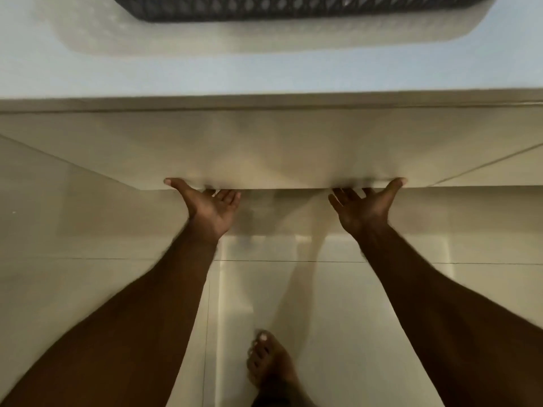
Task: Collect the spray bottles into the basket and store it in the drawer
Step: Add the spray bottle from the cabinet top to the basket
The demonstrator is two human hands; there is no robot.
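A dark woven basket (293, 8) sits on the pale counter top (264, 69) at the top edge of the view; its contents are cut off, and no spray bottle shows. Below the counter's front edge is the cream drawer front (279, 148). My left hand (207, 205) and my right hand (365, 205) are palm up under the drawer front's bottom edge, thumbs on the face and fingers hooked beneath it. I cannot tell how far the drawer stands out.
Glossy cream floor tiles (323, 304) lie below the cabinet. My bare foot (271, 365) stands on them at the bottom centre. More cabinet fronts (58, 186) run to either side.
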